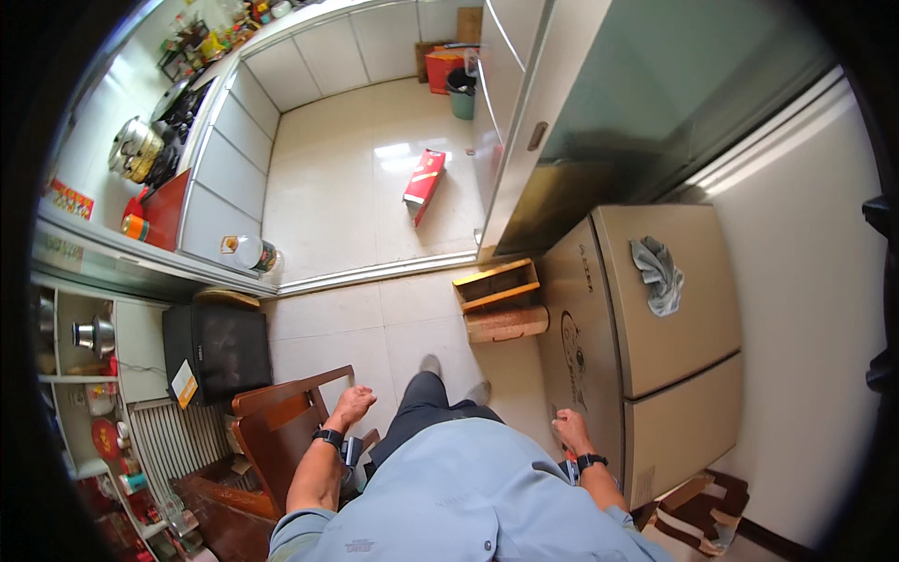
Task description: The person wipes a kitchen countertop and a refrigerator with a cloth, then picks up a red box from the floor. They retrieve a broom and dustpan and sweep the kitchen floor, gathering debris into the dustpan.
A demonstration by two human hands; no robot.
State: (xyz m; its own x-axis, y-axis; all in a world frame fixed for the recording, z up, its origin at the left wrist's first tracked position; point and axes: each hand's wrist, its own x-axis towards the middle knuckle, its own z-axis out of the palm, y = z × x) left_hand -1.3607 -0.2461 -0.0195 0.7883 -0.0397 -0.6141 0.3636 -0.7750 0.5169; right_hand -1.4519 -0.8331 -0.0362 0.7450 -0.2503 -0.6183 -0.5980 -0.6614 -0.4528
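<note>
My left hand (355, 403) hangs over the floor beside the wooden chair (277, 414), its fingers curled and nothing visible in them. A dark band circles that wrist. On the other side, my right hand (573, 430) is also curled, close to the printed side of a large tan box-shaped appliance (667, 358). Nothing shows in its grip, though the palm is hidden. A second dark band sits on the right wrist. Ahead of my feet, past a metal door track (379, 274), a red carton (425, 179) lies on the kitchen's tiled floor.
A crumpled grey cloth (657, 275) rests on the tan appliance. Small wooden furniture (497, 284) stands beside it. A black appliance (218, 355) and shelves line the left. A plastic jug (251, 253) stands by the doorway; a green bin (462, 105) is farther in.
</note>
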